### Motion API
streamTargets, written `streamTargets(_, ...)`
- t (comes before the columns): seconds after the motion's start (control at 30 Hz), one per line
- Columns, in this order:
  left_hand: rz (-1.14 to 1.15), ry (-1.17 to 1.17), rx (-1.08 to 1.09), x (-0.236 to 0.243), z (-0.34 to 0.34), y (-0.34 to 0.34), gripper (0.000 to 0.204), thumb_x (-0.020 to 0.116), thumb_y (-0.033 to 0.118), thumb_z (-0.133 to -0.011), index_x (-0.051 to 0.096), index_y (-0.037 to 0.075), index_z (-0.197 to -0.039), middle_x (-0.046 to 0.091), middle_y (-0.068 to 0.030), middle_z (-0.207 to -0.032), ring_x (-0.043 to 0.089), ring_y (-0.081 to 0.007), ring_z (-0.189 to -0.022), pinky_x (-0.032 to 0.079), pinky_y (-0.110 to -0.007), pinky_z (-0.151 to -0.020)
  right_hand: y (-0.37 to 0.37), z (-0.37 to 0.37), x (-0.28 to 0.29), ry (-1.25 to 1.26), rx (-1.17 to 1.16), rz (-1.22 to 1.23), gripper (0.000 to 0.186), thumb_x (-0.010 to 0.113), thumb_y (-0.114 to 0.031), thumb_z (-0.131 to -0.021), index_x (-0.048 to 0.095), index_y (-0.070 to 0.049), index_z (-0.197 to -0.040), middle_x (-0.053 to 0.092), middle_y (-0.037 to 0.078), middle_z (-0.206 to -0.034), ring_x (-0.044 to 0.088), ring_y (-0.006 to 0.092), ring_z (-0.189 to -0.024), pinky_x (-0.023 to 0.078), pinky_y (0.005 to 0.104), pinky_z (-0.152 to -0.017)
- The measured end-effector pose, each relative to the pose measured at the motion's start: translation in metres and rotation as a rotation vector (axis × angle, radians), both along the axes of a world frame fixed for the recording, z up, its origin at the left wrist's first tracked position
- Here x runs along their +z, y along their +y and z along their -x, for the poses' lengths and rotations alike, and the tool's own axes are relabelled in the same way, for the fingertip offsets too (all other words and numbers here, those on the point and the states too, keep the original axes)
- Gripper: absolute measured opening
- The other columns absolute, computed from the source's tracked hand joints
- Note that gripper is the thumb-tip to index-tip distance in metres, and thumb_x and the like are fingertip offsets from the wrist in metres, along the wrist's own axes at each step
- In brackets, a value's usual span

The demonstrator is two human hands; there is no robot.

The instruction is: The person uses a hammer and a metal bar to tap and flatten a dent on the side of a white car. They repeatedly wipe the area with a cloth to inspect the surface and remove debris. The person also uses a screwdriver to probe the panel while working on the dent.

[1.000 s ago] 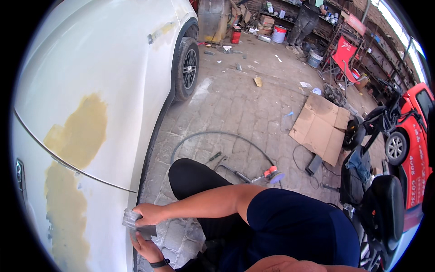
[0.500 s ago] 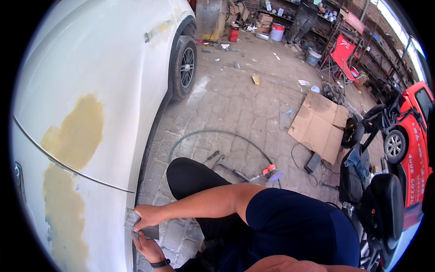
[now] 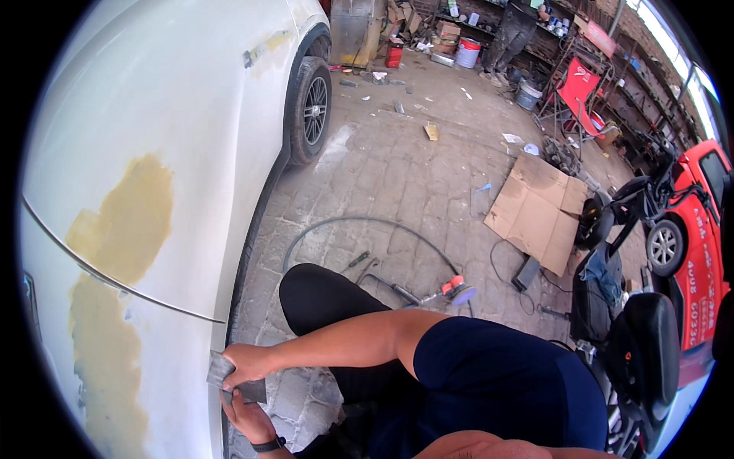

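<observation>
My right hand (image 3: pixel 246 361) is closed around a flat grey piece, like a scraper blade (image 3: pixel 219 369), held close to the lower side of a white car (image 3: pixel 183 229). Just below it, my left hand (image 3: pixel 251 419), with a dark band on the wrist, grips a second flat dark-grey plate (image 3: pixel 254 391). The two pieces are close together; whether they touch is hard to tell. Tan filler patches (image 3: pixel 134 222) spread over the car's panels on both sides of a door seam. A smaller yellowish patch (image 3: pixel 271 46) lies near the wheel arch.
On the brick floor lie a sander with a purple pad (image 3: pixel 461 292), a looping hose (image 3: pixel 359 219) and flattened cardboard (image 3: pixel 539 210). A motorcycle (image 3: pixel 642 344) stands at right, by a red vehicle (image 3: pixel 696 229). Another person (image 3: pixel 512 38) stands near shelves at the back.
The view has shifted very slightly. The grey piece in my right hand sits a touch farther left; both hands keep their grips.
</observation>
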State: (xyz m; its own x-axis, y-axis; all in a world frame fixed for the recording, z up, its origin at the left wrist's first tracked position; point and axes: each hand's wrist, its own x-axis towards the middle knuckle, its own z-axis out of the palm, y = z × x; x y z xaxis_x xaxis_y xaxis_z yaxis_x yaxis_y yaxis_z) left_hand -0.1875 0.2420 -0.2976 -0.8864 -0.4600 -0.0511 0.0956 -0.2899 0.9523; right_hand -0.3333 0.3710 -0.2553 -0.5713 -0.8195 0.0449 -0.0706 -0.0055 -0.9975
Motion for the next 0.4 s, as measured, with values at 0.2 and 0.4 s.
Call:
streamTargets(0.2, -0.036, 0.006, 0.001, 0.000, 0.001, 0.001, 0.044, 0.046, 0.010, -0.105, 0.046, -0.003, -0.147, 0.053, -0.0147, -0.146, 0.053, -0.0238, -0.131, 0.043, -0.038, -0.110, -0.003, 0.001, -0.007, 0.014, 0.003, 0.024, 0.036, 0.083, -0.019, -0.078, 0.071, 0.001, -0.106, 0.077, 0.015, -0.097, 0.072, 0.0257, -0.090, 0.054, 0.0375, -0.083)
streamTargets(0.4, -0.058, -0.036, 0.090, -0.021, -0.001, -0.014, 0.052, 0.050, 0.014, -0.106, 0.038, -0.007, -0.153, 0.044, -0.0182, -0.156, 0.047, -0.0299, -0.139, 0.036, -0.041, -0.118, -0.028, 0.014, -0.049, 0.157, -0.338, -0.147, 0.046, 0.082, -0.028, -0.080, 0.068, -0.004, -0.118, 0.074, 0.022, -0.113, 0.072, 0.0332, -0.106, 0.053, 0.0448, -0.090)
